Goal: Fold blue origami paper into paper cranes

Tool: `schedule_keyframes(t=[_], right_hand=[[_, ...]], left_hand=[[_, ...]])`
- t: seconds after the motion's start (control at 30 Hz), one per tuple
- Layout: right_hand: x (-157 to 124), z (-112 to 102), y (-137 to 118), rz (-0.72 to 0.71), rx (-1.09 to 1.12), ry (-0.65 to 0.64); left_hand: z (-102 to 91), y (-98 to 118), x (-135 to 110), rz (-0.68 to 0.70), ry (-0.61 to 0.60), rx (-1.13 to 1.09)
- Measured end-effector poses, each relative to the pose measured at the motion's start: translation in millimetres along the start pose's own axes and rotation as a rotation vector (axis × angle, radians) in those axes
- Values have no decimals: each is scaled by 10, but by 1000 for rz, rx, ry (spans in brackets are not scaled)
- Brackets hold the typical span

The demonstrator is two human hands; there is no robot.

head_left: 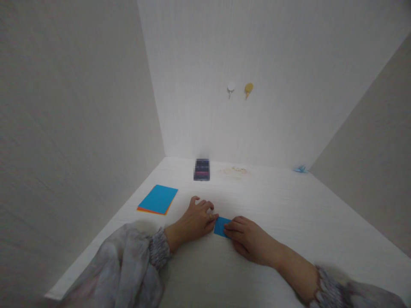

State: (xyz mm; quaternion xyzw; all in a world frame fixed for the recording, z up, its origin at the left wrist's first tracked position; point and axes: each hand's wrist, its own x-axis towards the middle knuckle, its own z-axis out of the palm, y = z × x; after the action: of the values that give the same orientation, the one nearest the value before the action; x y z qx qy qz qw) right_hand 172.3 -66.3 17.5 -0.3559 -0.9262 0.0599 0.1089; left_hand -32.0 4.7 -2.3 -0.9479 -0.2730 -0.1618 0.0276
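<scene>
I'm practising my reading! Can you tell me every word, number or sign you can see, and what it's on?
No readable text anywhere.
Dark object by the back wall: too pixelated to read.
Small blue paper at the hands: no writing visible.
Paper stack: no writing visible.

Dim, diffuse light casts faint shadows around the hands (198,219), slightly blurred.

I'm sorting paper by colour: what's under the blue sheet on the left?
Under the blue sheet, an orange edge and a yellowish edge peek out. The rest is covered, so the number of sheets can't be told.
</scene>
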Motion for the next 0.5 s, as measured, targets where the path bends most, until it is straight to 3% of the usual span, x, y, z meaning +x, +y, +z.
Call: schedule_keyframes(t=[0.2, 0.5], right_hand=[[-20, -28, 69, -6, -10, 73], [-37, -56, 182, -12, 67, 84]], left_hand=[[-28, 23, 11, 25, 15, -5], [-78, 76, 7, 97, -17, -77]])
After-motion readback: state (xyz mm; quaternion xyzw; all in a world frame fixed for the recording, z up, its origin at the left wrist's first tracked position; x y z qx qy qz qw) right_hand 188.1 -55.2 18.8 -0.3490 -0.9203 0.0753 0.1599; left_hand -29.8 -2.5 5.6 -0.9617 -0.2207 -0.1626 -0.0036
